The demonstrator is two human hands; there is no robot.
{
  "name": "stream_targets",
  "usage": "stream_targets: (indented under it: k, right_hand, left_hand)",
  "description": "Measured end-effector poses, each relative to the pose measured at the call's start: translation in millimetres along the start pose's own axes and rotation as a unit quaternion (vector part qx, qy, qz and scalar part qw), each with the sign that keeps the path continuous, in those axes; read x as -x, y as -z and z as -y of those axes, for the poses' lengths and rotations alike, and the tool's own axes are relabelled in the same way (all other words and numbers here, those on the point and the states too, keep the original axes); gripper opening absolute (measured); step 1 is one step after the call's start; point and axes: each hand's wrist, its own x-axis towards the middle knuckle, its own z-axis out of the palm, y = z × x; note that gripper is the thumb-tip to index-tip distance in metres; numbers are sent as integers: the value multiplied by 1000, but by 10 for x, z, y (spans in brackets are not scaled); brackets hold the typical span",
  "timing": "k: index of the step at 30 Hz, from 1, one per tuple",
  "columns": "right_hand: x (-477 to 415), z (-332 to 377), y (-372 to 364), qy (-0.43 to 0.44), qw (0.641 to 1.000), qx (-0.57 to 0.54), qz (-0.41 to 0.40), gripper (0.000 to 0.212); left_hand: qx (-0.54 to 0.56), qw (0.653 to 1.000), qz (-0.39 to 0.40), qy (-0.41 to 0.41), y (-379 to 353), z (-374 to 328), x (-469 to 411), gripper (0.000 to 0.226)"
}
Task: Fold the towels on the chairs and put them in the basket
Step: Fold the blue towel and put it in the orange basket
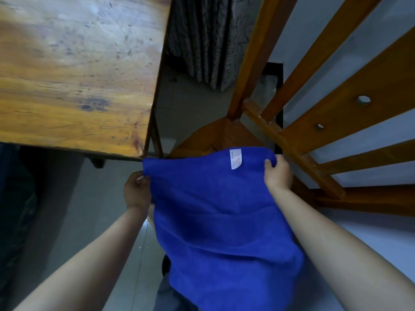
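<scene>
Floor behind blue towel (lower edge offscreen)

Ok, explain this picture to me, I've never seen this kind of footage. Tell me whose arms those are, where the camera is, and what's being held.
There is no machine here: this is one picture from a wide-angle camera worn on a person's head, looking down, so the two bare arms are the wearer's own. The left hand pinches one upper corner of a bright blue cloth towel, and the right hand grips the other corner, near its small white label. The towel hangs spread between them. Upper left is a scuffed brown wooden table; on the right a slatted brown wooden chair, and a grey patterned curtain behind.
</scene>
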Motion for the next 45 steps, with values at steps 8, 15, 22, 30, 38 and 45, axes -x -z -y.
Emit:
stream_targets:
  k: [8,15,22,30,38,45]
  right_hand:
    - [617,-464,198,45,993,66,89,48]
    - [936,-894,343,-35,983,124,132,48]
    - [773,-838,251,-102,980,89,143,71]
    - [733,-787,233,-115,981,89,128,21]
    - [904,-558,601,-102,963,-196,155,6]
    - [817,-181,931,-25,959,-280,30,10]
  left_hand:
    - [-204,970,124,-40,204,562,490,40]
    - [-71,985,132,82,314,708,784,34]
    - [-24,987,145,62,326,575,757,12]
    - [104,978,156,89,495,592,808,6]
    - [163,973,164,23,698,340,983,11]
    - [232,966,107,-29,960,-16,977,12]
